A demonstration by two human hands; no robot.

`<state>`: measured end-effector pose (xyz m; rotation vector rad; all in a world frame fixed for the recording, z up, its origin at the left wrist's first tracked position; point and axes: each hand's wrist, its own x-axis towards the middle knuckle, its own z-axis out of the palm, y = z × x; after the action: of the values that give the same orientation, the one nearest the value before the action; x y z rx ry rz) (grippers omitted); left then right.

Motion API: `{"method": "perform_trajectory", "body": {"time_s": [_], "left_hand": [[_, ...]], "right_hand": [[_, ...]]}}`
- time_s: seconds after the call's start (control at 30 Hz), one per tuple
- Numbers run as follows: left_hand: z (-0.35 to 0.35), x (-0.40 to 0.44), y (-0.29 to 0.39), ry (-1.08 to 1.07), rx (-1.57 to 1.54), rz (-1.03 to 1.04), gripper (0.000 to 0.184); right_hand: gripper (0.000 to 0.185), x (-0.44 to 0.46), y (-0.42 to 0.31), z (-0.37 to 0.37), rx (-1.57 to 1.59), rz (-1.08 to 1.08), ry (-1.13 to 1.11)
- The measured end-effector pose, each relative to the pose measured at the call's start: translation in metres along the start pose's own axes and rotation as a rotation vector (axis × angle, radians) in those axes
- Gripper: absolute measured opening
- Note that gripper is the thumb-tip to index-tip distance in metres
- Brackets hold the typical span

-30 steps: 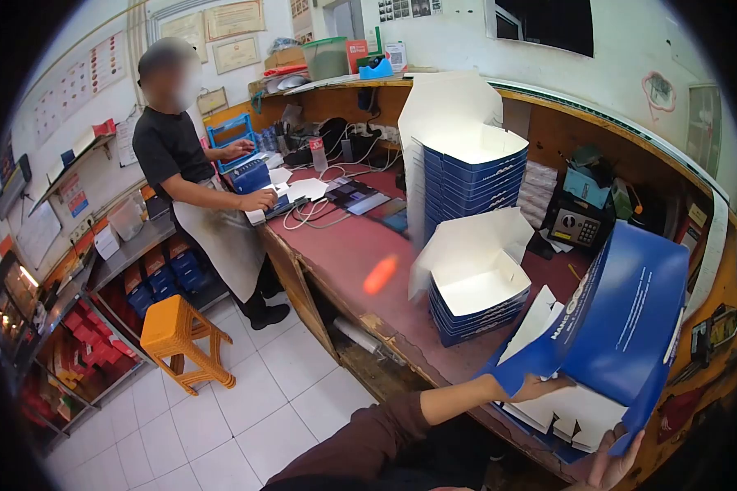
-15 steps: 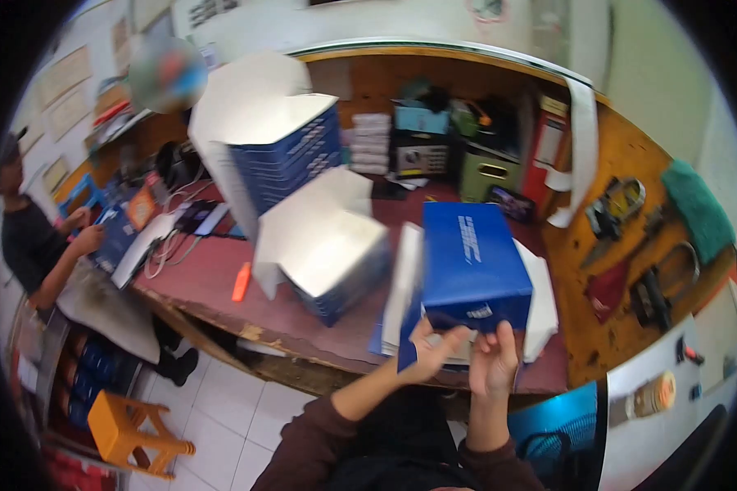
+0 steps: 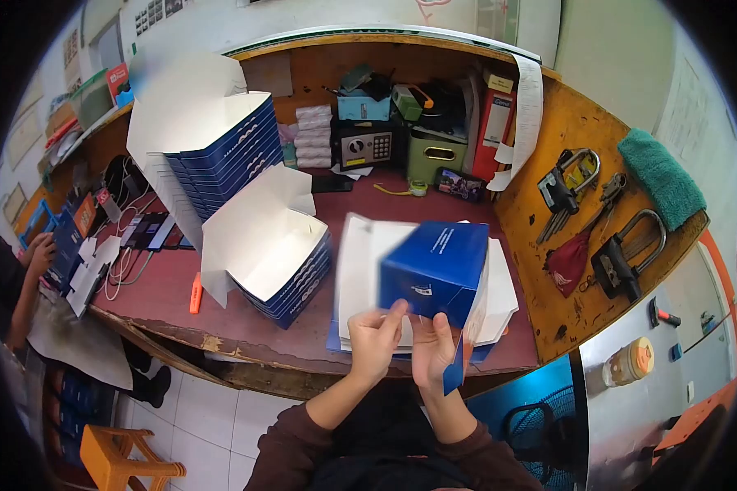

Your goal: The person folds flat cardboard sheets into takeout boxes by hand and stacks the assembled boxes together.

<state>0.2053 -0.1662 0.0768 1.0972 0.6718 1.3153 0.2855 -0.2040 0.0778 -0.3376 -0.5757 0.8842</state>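
Observation:
A partly folded blue cardboard box (image 3: 440, 260) with white print is held up in front of me, tilted over a stack of flat white-and-blue card blanks (image 3: 499, 304). My left hand (image 3: 375, 344) is closed, pinching the box's near lower edge on the left between thumb and fingers. My right hand (image 3: 434, 350) grips the near side, its thumb up against the card and its other fingers partly hidden. One blue flap (image 3: 453, 375) hangs down by the right wrist. Left of the box stands a short nested stack of open blue boxes (image 3: 291, 282) with white insides.
Behind stands a taller box stack (image 3: 229, 151). An orange marker (image 3: 196, 293) lies near the table's front edge. A small safe (image 3: 367, 147), a green container (image 3: 436, 155) and a phone (image 3: 460, 184) sit at the back. Padlocks (image 3: 618, 262) are at right. A person's hands (image 3: 41, 252) work at far left.
The box has turned in my hands, showing its near corner and a hanging flap on the right. My left hand has shifted along the lower edge. The view has swung right.

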Motion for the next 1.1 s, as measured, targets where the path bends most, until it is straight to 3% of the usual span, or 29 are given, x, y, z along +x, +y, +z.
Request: {"method": "perform_trajectory", "body": {"time_s": [0.1,0.17,0.2,0.23,0.3,0.33,0.37,0.4,0.43,0.47,0.5,0.57,0.63,0.7,0.73,0.8,0.93,1.0,1.1], "left_hand": [[-0.014,0.000,0.011,-0.165,0.023,-0.176,0.032],[-0.019,-0.012,0.036,-0.368,0.902,0.455,0.029],[-0.020,-0.021,0.049,-0.187,1.014,0.430,0.033],[-0.018,-0.018,0.052,-0.185,1.018,0.423,0.033],[-0.014,-0.002,0.059,0.033,0.945,0.591,0.055],[-0.026,0.006,0.048,-0.109,0.913,0.344,0.074],[-0.033,0.014,0.044,-0.169,0.690,0.280,0.061],[-0.048,0.021,0.028,-0.147,0.614,0.310,0.055],[-0.066,0.029,0.006,-0.127,0.539,0.342,0.049],[-0.077,0.025,0.000,-0.105,0.373,0.149,0.049],[-0.088,0.020,-0.006,-0.051,0.199,-0.034,0.049],[-0.082,0.006,0.028,0.081,-0.231,-0.028,0.058],[-0.109,0.001,0.037,0.017,0.011,0.237,0.060],[-0.155,-0.002,0.052,0.039,0.769,0.290,0.048],[-0.171,0.002,0.057,0.038,0.773,0.288,0.048],[-0.193,0.010,0.062,0.174,1.359,0.453,0.027],[-0.209,0.019,0.067,0.080,1.532,0.595,0.017],[-0.207,0.026,0.068,-0.005,1.512,0.745,0.014],[-0.212,0.032,0.070,-0.098,1.364,0.783,0.013]], "right_hand": [[0.040,0.008,-0.004,-0.011,-0.153,0.057,0.130],[0.037,0.019,-0.015,-0.008,-0.201,0.052,0.091],[0.036,0.023,-0.019,-0.010,-0.421,0.046,-0.005],[0.035,0.025,-0.021,-0.009,-0.639,0.045,-0.103],[0.035,0.026,-0.022,0.003,-0.958,0.200,-0.071],[0.033,0.024,-0.019,0.005,-1.086,0.015,-0.299],[0.032,0.023,-0.016,0.008,-1.192,-0.181,-0.533],[0.032,0.023,-0.019,0.022,-1.179,-0.170,-0.553],[0.029,0.023,-0.026,0.043,-1.463,-0.182,-0.689],[0.027,0.025,-0.028,0.057,-1.748,-0.200,-0.823],[0.027,0.026,-0.022,0.060,-1.736,-0.198,-0.839],[0.018,0.026,-0.011,0.067,-1.941,-0.417,-1.119],[0.015,0.040,0.003,0.084,-1.815,-0.534,-1.218],[0.019,0.057,0.021,0.105,-1.622,-0.448,-1.376],[0.019,0.064,0.030,0.117,-1.619,-0.446,-1.373],[0.027,0.075,0.050,0.141,-1.566,-0.309,-1.564],[0.032,0.088,0.084,0.171,-1.523,-0.140,-1.641],[0.034,0.093,0.101,0.172,-1.592,0.028,-1.629],[0.037,0.103,0.117,0.162,-1.664,0.129,-1.577]]}}
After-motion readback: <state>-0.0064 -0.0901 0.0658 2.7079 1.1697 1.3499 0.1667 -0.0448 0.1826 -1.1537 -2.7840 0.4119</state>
